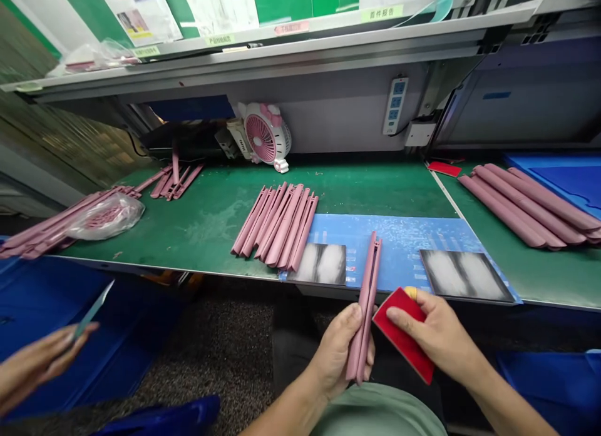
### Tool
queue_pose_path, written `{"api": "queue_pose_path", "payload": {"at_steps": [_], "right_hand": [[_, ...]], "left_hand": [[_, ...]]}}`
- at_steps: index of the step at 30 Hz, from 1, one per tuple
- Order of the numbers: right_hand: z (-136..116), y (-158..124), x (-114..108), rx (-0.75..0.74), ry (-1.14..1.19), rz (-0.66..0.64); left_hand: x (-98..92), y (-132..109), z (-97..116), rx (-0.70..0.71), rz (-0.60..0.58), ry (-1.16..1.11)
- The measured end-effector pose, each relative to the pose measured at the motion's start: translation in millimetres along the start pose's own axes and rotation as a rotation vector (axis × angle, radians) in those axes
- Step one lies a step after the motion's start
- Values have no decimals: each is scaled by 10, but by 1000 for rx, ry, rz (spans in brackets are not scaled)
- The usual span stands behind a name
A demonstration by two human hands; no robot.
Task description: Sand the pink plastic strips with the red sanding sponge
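Note:
My left hand (342,348) is wrapped round the lower part of a pink two-armed piece (368,298), which stands nearly upright in front of the bench edge. My right hand (439,329) grips a flat red pad (404,336) between thumb and fingers, close to the right side of the pink piece. A yellow band is on one finger of that hand. Behind the piece lies a blue mat (389,236) with a dark-and-white pad (323,264) on its left and another (464,273) on its right.
Several pink pieces (282,226) lie left of the mat, with more (530,204) at the right. A plastic bag (107,217) and pink fan (265,136) are on the green bench (201,229). Another person's hand (51,358) holds a thin pale blade-like item (94,308).

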State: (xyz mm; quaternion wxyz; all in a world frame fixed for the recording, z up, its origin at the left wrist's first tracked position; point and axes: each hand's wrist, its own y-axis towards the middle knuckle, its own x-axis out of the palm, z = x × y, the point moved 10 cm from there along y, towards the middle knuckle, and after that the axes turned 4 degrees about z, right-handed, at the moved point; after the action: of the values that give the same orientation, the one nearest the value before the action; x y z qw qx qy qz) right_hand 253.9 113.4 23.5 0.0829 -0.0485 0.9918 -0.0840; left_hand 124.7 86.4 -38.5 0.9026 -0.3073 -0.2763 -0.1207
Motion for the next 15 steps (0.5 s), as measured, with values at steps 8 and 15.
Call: {"api": "queue_pose_path", "payload": {"at_steps": [8, 15], "right_hand": [[-171, -250, 410, -182, -474, -5], [-194, -224, 544, -204, -531, -147]], "left_hand": [[15, -34, -154, -20, 110, -242], [10, -54, -195, -47, 68, -293]]}}
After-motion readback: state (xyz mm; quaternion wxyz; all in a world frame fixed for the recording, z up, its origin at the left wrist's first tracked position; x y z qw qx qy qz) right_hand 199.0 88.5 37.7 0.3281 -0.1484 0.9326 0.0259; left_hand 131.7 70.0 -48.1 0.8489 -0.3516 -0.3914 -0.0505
